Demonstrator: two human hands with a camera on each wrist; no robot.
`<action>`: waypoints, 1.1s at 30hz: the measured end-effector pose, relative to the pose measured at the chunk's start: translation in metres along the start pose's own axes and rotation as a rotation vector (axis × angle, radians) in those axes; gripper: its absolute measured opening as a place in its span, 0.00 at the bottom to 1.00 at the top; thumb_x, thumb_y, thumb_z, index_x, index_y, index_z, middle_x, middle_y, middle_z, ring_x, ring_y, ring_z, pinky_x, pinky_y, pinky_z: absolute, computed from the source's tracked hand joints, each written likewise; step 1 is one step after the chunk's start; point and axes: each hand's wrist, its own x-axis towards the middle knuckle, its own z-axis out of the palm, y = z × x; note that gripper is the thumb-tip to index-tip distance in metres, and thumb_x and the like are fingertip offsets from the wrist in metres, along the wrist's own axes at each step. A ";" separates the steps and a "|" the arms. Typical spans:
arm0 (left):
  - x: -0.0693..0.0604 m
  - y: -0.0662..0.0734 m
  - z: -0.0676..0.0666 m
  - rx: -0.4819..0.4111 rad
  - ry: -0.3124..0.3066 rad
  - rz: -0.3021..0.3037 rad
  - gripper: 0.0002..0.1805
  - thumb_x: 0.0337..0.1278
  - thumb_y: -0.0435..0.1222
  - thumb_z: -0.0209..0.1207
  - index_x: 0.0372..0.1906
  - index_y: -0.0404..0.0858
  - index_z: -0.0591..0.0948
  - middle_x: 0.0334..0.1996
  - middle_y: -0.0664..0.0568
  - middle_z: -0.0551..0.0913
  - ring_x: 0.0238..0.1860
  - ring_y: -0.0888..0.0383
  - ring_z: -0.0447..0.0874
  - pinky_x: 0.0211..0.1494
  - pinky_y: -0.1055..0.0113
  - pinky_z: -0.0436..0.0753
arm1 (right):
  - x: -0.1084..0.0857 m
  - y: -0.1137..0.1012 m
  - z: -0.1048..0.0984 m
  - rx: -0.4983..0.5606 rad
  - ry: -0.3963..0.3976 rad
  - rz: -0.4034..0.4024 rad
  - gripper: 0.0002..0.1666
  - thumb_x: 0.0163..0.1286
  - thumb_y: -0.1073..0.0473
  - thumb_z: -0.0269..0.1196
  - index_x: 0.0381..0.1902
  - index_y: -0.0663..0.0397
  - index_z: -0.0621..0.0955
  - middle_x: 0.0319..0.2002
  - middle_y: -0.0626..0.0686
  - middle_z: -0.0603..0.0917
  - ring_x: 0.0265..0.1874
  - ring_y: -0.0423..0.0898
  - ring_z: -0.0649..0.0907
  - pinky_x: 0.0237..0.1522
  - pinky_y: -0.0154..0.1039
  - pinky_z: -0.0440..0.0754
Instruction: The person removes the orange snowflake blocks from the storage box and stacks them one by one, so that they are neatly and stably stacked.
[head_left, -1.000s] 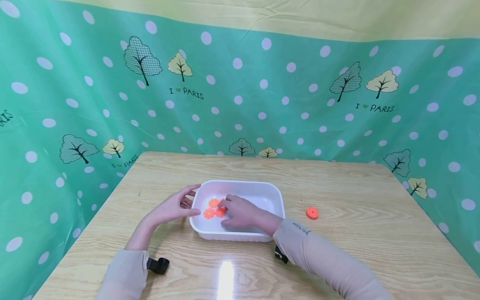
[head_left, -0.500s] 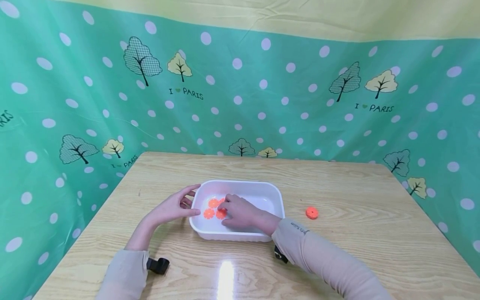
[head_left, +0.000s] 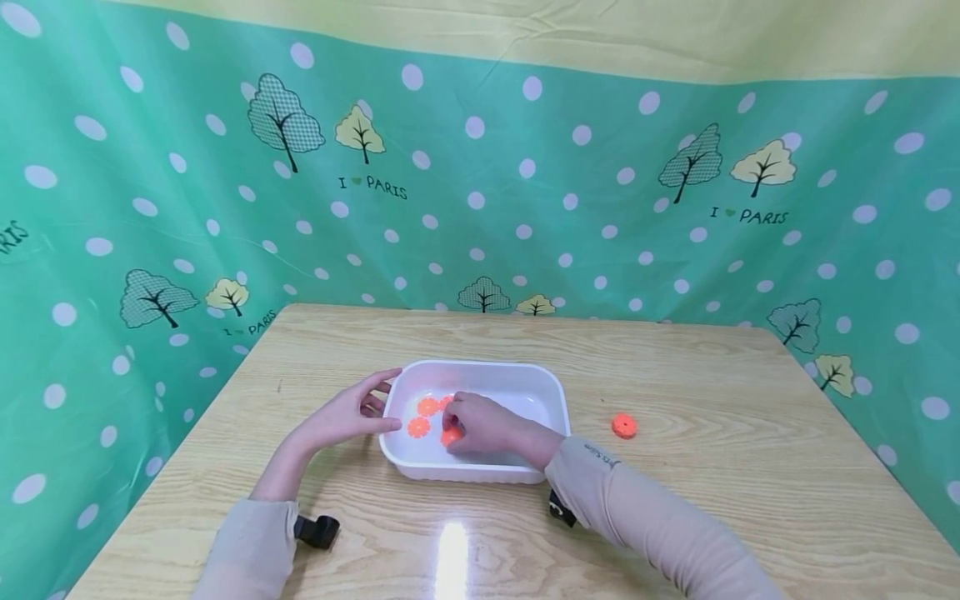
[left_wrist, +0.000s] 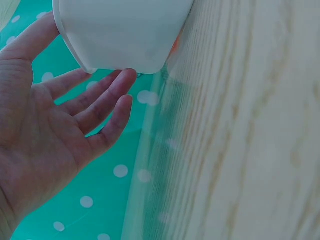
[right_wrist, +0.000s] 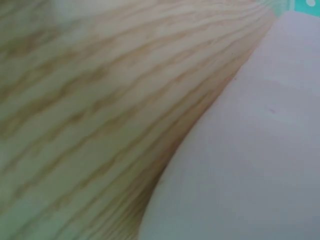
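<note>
A white plastic basin stands on the table with several orange notched discs lying flat at its left end. My right hand reaches into the basin and pinches one orange disc between thumb and fingers, partly covering it. At the basin's left end, my left hand rests its spread thumb and index finger against the rim. The left wrist view has those fingers loosely extended beside the basin's outer wall. Only table and basin wall appear in the right wrist view; the hand is hidden there.
Another orange disc lies on the wooden table, right of the basin. A green dotted curtain hangs behind and at both sides. Black wrist cameras jut out under both forearms.
The thumb and fingers of my right hand have closed on one disc, which has shifted slightly right, away from the others. My left hand and the basin have stayed put.
</note>
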 end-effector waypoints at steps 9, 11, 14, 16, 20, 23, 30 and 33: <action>-0.001 0.001 0.000 -0.003 0.006 -0.005 0.43 0.46 0.43 0.66 0.68 0.46 0.58 0.53 0.43 0.71 0.45 0.54 0.76 0.48 0.62 0.76 | 0.000 0.000 -0.001 0.028 -0.007 -0.025 0.11 0.50 0.60 0.64 0.35 0.50 0.79 0.27 0.42 0.76 0.28 0.36 0.72 0.34 0.26 0.70; 0.000 0.001 0.000 -0.001 0.005 -0.004 0.43 0.46 0.43 0.66 0.68 0.45 0.58 0.52 0.43 0.71 0.44 0.54 0.76 0.48 0.62 0.76 | 0.000 0.000 -0.001 0.027 -0.012 -0.017 0.12 0.49 0.59 0.64 0.35 0.49 0.79 0.27 0.41 0.76 0.29 0.36 0.72 0.34 0.26 0.70; 0.000 0.000 0.000 0.003 0.004 -0.001 0.43 0.46 0.43 0.66 0.68 0.45 0.58 0.52 0.43 0.71 0.44 0.54 0.76 0.48 0.62 0.76 | 0.000 0.000 -0.001 0.027 -0.018 -0.004 0.14 0.49 0.59 0.65 0.36 0.49 0.80 0.28 0.41 0.75 0.30 0.36 0.72 0.35 0.26 0.70; 0.001 -0.001 0.000 0.007 0.004 0.000 0.43 0.46 0.43 0.66 0.68 0.45 0.58 0.53 0.43 0.71 0.44 0.54 0.76 0.48 0.62 0.76 | -0.001 0.000 -0.002 0.034 -0.018 0.002 0.14 0.48 0.59 0.65 0.36 0.49 0.80 0.29 0.41 0.75 0.30 0.36 0.72 0.35 0.26 0.70; 0.000 0.000 0.000 0.007 0.002 0.002 0.43 0.46 0.44 0.66 0.68 0.46 0.58 0.53 0.43 0.71 0.44 0.54 0.76 0.48 0.62 0.76 | -0.003 -0.001 -0.005 0.045 -0.002 -0.002 0.13 0.47 0.60 0.65 0.35 0.49 0.81 0.28 0.43 0.74 0.29 0.36 0.71 0.32 0.26 0.70; 0.000 0.000 0.000 0.004 0.002 0.003 0.43 0.45 0.45 0.66 0.68 0.45 0.58 0.53 0.43 0.71 0.44 0.54 0.76 0.48 0.62 0.76 | -0.005 -0.001 -0.009 0.044 0.020 -0.010 0.13 0.47 0.60 0.65 0.35 0.50 0.82 0.28 0.44 0.74 0.28 0.37 0.71 0.30 0.26 0.70; 0.001 -0.001 0.000 0.009 0.006 0.001 0.43 0.45 0.44 0.66 0.68 0.45 0.58 0.52 0.43 0.71 0.44 0.54 0.76 0.48 0.62 0.76 | -0.009 0.006 -0.022 0.074 0.088 -0.009 0.14 0.47 0.58 0.67 0.35 0.50 0.83 0.31 0.44 0.75 0.31 0.37 0.74 0.35 0.27 0.72; 0.001 0.000 0.000 0.006 0.004 -0.001 0.43 0.45 0.45 0.66 0.68 0.45 0.58 0.52 0.43 0.71 0.44 0.54 0.76 0.48 0.62 0.76 | -0.015 0.010 -0.029 0.091 0.097 0.000 0.14 0.47 0.58 0.66 0.35 0.50 0.83 0.31 0.43 0.76 0.33 0.38 0.75 0.38 0.28 0.73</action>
